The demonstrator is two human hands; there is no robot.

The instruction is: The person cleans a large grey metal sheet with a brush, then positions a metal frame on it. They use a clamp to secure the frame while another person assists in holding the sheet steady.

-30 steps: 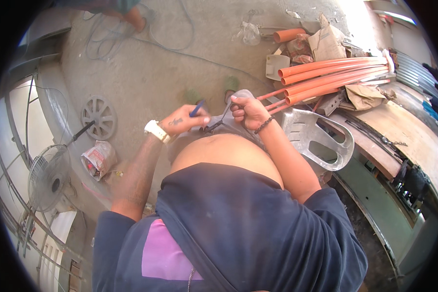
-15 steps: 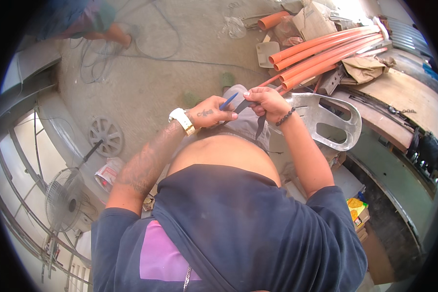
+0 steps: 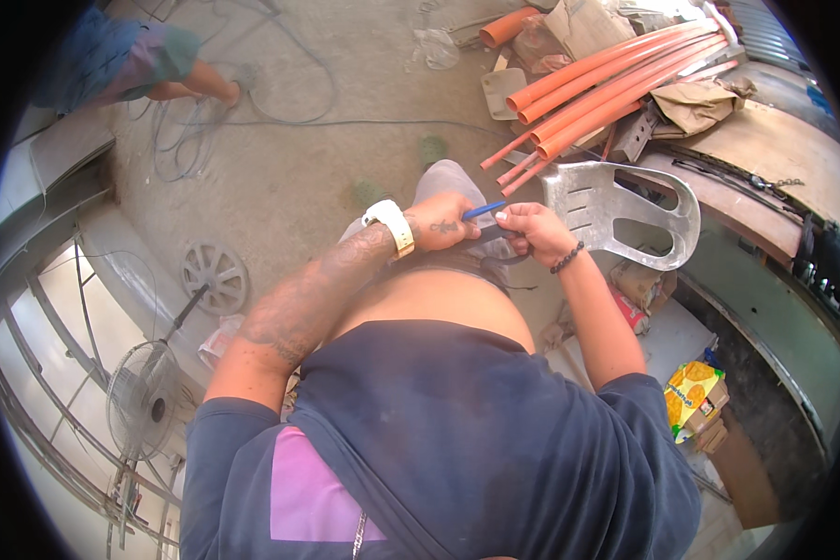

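Observation:
In front of my bare belly, both hands work close together above my grey-clad legs. My left hand (image 3: 441, 222), with a white watch on the wrist, is closed around a slim blue pen-like tool (image 3: 483, 210). Its tip points right, toward my other hand; the exact kind cannot be made out. My right hand (image 3: 536, 233), wearing a dark bead bracelet, pinches a dark strap (image 3: 502, 239). That strap runs across the gap between the hands, and part of it is hidden by the fingers.
A grey plastic chair (image 3: 621, 213) stands right of my right hand, below orange pipes (image 3: 616, 89). At left are a standing fan (image 3: 145, 401) and its round base (image 3: 215, 277). Cables (image 3: 317, 121) cross the floor near another person's leg (image 3: 217, 82).
My left hand has moved right and slightly down, and the blue tool now lies flatter. My right hand has shifted right and down, drawing the dark strap lower. The other person shows more.

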